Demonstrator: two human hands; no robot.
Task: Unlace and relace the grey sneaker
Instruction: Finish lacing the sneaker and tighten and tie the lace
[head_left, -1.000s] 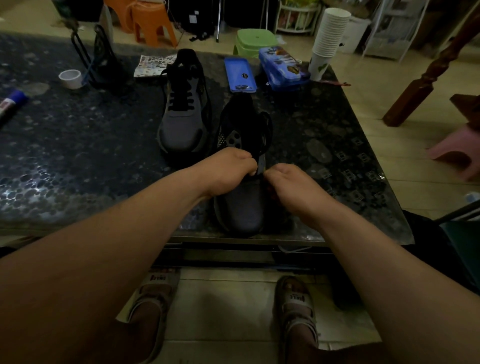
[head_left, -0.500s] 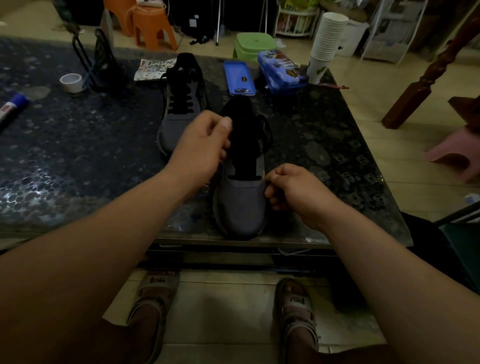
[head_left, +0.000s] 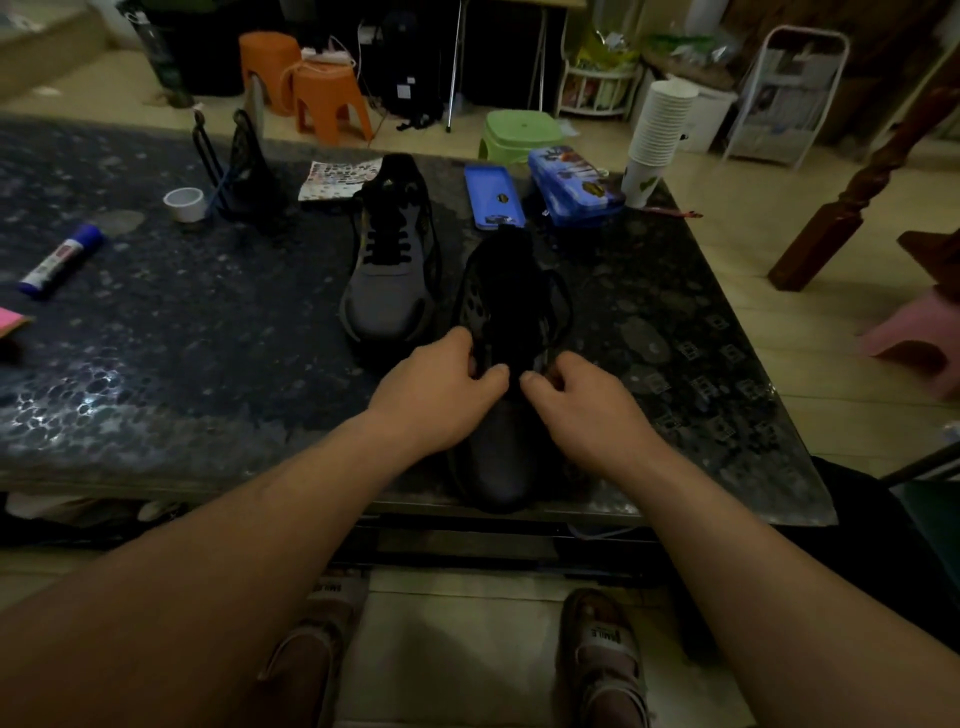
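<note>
A grey sneaker (head_left: 503, 462) with a black tongue stands at the near edge of the dark table (head_left: 182, 338), toe toward me. My left hand (head_left: 441, 389) rests on its left side and pinches the black lace (head_left: 480, 353) near the lowest eyelets. On the shoe's right side, my right hand (head_left: 576, 405) has its fingers curled at the lace. The lace ends between the fingers are too dark to make out. A second grey sneaker (head_left: 387, 265), fully laced in black, stands to the left and further back.
Behind the shoes lie a blue tin lid (head_left: 492, 200) and a blue pencil case (head_left: 574, 184), beside a stack of paper cups (head_left: 657, 135). A tape roll (head_left: 184, 203), a glue stick (head_left: 60, 262) and a black wire stand (head_left: 239, 166) sit at the left. Stools stand on the floor beyond.
My left hand, raised beside the tongue half a second ago, has come back down to the lower eyelets. My right hand has shifted slightly inward onto the shoe. The view has tilted up.
</note>
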